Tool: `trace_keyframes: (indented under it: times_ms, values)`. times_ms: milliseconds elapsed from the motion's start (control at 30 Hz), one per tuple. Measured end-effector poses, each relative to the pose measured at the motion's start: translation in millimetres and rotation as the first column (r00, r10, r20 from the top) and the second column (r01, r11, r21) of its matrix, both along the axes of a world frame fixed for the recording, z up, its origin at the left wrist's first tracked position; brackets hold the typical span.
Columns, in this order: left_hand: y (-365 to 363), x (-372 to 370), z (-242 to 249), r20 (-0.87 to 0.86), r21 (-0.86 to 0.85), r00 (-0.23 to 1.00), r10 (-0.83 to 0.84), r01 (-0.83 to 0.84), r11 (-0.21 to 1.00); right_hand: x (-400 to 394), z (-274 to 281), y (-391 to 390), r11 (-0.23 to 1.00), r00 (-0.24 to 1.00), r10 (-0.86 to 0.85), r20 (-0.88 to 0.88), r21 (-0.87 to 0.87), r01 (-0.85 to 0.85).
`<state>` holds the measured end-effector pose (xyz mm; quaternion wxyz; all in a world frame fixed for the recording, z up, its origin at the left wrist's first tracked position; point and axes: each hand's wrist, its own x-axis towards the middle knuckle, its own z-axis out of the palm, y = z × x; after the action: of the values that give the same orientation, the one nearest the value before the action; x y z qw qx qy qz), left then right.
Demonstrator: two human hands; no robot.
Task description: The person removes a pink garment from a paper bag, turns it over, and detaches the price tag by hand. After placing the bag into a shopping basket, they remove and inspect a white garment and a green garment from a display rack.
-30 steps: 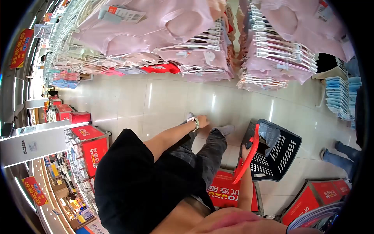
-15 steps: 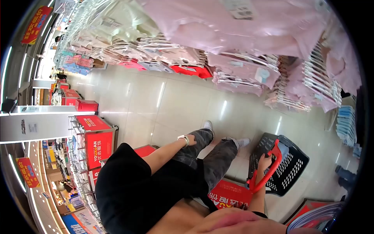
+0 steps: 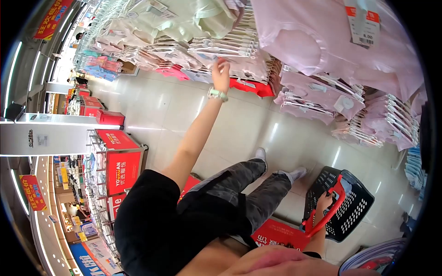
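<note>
My left hand [image 3: 221, 77], with a pale green watch at the wrist, is raised at the edge of a row of pale pink garments on white hangers [image 3: 225, 48]. Its fingers are loosely bent and apart; no garment shows gripped in it. My right hand [image 3: 325, 201] is closed around the red handle [image 3: 338, 198] of a black shopping basket [image 3: 353, 207], which hangs low beside my right leg. Something light blue lies in the basket. Above and right of my left hand hangs a large pink garment [image 3: 317, 41] with a price tag.
Red-panelled display bins [image 3: 123, 172] stand on the left, near a white pillar [image 3: 50, 138]. Red garments [image 3: 253, 87] hang low on the rack. Another person's dark footwear [image 3: 409, 225] shows at the right edge. Tiled floor [image 3: 221, 124] runs between rack and bins.
My left hand has risen from beside my thigh to the hanging garments. The rack, basket and my legs appear shifted right in view; my right hand still holds the basket.
</note>
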<state>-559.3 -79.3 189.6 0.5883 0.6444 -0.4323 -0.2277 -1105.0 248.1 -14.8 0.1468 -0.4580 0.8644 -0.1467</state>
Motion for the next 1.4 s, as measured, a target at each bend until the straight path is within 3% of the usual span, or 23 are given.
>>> trace_keyframes:
  times_ms: [33, 67, 100, 133, 200, 233, 267, 333, 400, 467, 500, 533, 600, 633, 733, 900, 1000, 1067, 1200, 1267, 1333, 1367, 1400]
  values:
    - [-11, 0, 5, 0.001, -0.003, 1.000, 0.006, -0.006, 1.000, 0, -4, 1, 1.000, 1.000, 0.007, -0.018, -0.007, -0.007]
    - [-20, -1, 7, 0.280, -0.083, 0.960, -0.001, 0.025, 0.996, 1, -4, 1, 1.000, 1.000, 0.014, -0.016, -0.009, -0.014]
    - [-24, -4, 11, 0.537, -0.148, 0.843, 0.015, 0.076, 0.986, 2, -3, 1, 1.000, 1.000, 0.027, -0.012, -0.012, -0.027]
    - [-23, -9, 12, 0.538, -0.149, 0.843, 0.021, 0.071, 0.986, 3, -4, 0, 0.999, 0.999, 0.039, -0.009, -0.016, -0.039]
    - [-10, -28, 18, 0.888, -0.025, 0.460, 0.005, 0.038, 0.999, 7, 0, -1, 0.999, 0.999, 0.045, -0.013, 0.000, -0.045]
    - [-4, -36, 18, 0.839, 0.081, 0.542, -0.042, -0.049, 0.995, 9, 2, -1, 0.999, 0.999, 0.046, -0.015, 0.018, -0.045]
    - [2, -40, 23, 0.837, 0.081, 0.546, -0.041, -0.049, 0.995, 10, 4, -2, 0.999, 0.999, 0.046, -0.020, 0.018, -0.046]
    - [11, -40, 32, 0.948, 0.051, 0.318, -0.008, -0.127, 0.991, 13, 5, -3, 0.999, 0.999, 0.041, -0.017, 0.018, -0.041]
    - [14, -32, 30, 0.954, -0.011, 0.297, 0.042, -0.105, 0.994, 8, 0, -2, 0.998, 0.999, 0.051, -0.004, 0.031, -0.051]
    - [14, -16, 27, 0.940, 0.174, 0.292, -0.175, 0.029, 0.984, 5, -6, 0, 0.997, 0.998, 0.059, 0.011, 0.044, -0.059]
    - [13, -11, 28, 0.969, 0.081, 0.223, -0.106, 0.116, 0.990, 3, -10, 2, 0.998, 0.998, 0.061, -0.011, 0.024, -0.061]
    - [12, -7, 30, 0.969, 0.084, 0.222, -0.108, 0.118, 0.990, 2, -13, 3, 0.998, 0.997, 0.063, -0.034, 0.003, -0.063]
    - [12, -3, 45, 0.864, 0.359, 0.299, -0.405, 0.197, 0.912, 3, -7, 1, 0.999, 0.999, 0.050, 0.003, 0.016, -0.050]
    - [9, 2, 45, 0.888, 0.317, 0.254, -0.384, 0.267, 0.910, 4, -4, -1, 0.999, 0.999, 0.037, 0.039, 0.027, -0.038]
    - [9, 3, 49, 0.905, 0.344, 0.182, -0.385, 0.223, 0.912, 4, -5, 0, 0.999, 0.999, 0.016, 0.052, 0.042, -0.018]
    - [-1, 5, 32, 0.944, 0.232, 0.175, -0.281, 0.259, 0.938, 4, -5, 1, 0.997, 0.999, 0.042, -0.015, 0.072, -0.041]
    - [3, -6, 42, 0.893, 0.303, 0.259, -0.369, 0.263, 0.916, 2, -4, 1, 0.999, 1.000, 0.030, -0.009, 0.042, -0.030]
    - [7, -12, 52, 0.815, 0.316, 0.401, -0.419, 0.298, 0.901, 0, -5, 1, 0.999, 1.000, 0.025, 0.006, 0.033, -0.025]
    - [19, -21, 68, 0.939, 0.106, 0.289, -0.188, 0.275, 0.956, -1, -3, 0, 0.997, 0.999, 0.030, 0.032, 0.066, -0.032]
    - [27, -17, 73, 0.920, 0.105, 0.336, -0.201, 0.281, 0.954, 2, 1, 0, 0.998, 1.000, 0.014, 0.025, 0.056, -0.015]
    - [34, -6, 72, 0.720, 0.132, 0.634, -0.283, 0.274, 0.952, -2, -6, 3, 0.997, 0.999, 0.031, 0.037, 0.066, -0.034]
    - [38, -5, 85, 0.615, 0.192, 0.725, -0.310, 0.244, 0.951, -2, -9, 4, 0.998, 0.999, 0.047, -0.016, 0.036, -0.046]
    - [38, 2, 91, 0.624, 0.184, 0.720, -0.303, 0.241, 0.953, -3, -12, 6, 0.998, 0.996, 0.058, -0.069, 0.007, -0.058]
